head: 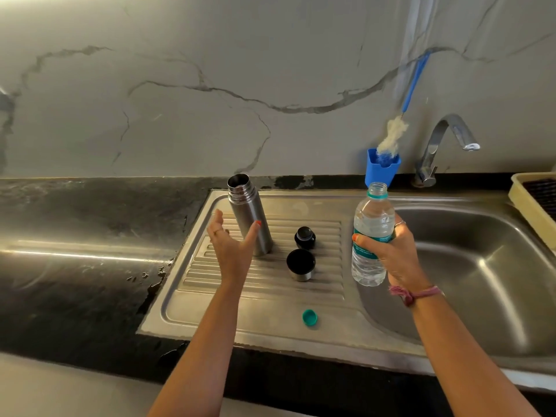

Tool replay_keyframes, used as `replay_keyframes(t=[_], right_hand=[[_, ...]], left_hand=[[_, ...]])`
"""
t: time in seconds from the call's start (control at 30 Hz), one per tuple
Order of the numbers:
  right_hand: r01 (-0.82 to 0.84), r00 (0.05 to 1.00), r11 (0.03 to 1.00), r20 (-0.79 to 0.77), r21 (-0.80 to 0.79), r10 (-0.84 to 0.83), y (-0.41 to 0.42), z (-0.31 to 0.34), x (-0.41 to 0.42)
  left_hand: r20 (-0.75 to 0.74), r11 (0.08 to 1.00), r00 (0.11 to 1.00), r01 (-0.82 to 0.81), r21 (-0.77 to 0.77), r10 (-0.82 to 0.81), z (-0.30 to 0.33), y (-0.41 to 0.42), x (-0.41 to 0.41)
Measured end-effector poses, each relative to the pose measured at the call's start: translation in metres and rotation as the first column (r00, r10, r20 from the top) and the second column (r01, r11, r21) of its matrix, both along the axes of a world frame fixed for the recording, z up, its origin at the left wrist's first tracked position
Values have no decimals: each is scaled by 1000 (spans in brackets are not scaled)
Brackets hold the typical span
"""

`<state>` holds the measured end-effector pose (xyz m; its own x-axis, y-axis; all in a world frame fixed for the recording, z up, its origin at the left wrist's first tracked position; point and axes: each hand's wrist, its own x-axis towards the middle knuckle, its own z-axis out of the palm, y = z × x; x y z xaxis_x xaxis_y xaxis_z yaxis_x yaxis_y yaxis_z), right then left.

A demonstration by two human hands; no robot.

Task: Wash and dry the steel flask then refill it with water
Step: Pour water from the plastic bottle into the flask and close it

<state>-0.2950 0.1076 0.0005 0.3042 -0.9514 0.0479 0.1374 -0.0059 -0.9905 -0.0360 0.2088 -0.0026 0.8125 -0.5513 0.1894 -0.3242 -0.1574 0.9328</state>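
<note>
The steel flask (248, 210) stands upright and uncapped on the ribbed drainboard (328, 302). My left hand (233, 246) is open just in front of it, thumb close to the flask's side, fingers spread, holding nothing. My right hand (394, 254) grips an uncapped clear plastic water bottle (371, 233) with a teal label, held upright over the drainboard's right edge; it is nearly full. The flask's black stopper (305, 237) and its steel cup lid (301, 264) sit on the drainboard between my hands. The bottle's teal cap (310, 317) lies nearer to me.
The sink basin (469, 275) is at the right, with a chrome tap (445, 142) behind it. A blue holder (382, 170) with a bottle brush (394, 130) stands at the back. A yellow rack (532, 206) sits at far right. Black counter (90, 236) lies left, with water drops near the drainboard.
</note>
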Motion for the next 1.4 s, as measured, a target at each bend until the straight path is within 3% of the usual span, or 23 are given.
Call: replay_keyframes(t=[0.13, 0.3, 0.83, 1.17, 1.4], right_hand=[[-4, 1000, 1000, -3, -1, 4, -3, -1, 6], [5, 1000, 1000, 8, -1, -5, -6, -2, 14], [33, 999, 999, 34, 9, -34, -13, 3, 13], [62, 997, 998, 49, 7, -62, -10, 20, -10], [89, 994, 996, 61, -10, -88, -12, 33, -38]], left_hand=[[-84, 991, 993, 88, 105, -79, 3, -27, 23], [-192, 989, 974, 135, 64, -121, -4, -47, 32], [-193, 999, 981, 35, 35, -28, 2, -55, 33], [-103, 995, 991, 82, -50, -87, 48, -63, 11], [-88, 971, 969, 223, -83, -230, 85, -67, -30]])
